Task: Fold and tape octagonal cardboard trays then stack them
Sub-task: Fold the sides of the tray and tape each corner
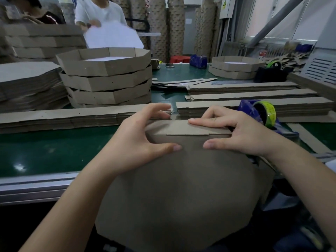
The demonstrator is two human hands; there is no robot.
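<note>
While the big cardboard sheet (181,188) stands tilted against the near edge of the green table (54,148), both hands work at its far edge, where a narrow strip (198,128) lies along it. The left hand (145,140) grasps the sheet, thumb pressed on the near face and fingers arched over the top, probably to steady it. The right hand (241,131) pinches the strip against the sheet, forefinger laid along the strip's upper edge and thumb below, which looks like lining up the strip as a side wall before taping.

The tape dispenser (263,115), with its yellow-green roll, sits just beside the right hand, within easy reach. Piles of loose strips (63,117) lie across the table right behind the hands and crowd the working space. Further back on the left stands the stack of finished trays (107,79), beside a pile of flat sheets (27,82); a smaller stack of trays (236,68) sits far right. Across the table a person in a white shirt (101,13) handles a white sheet (112,37).
</note>
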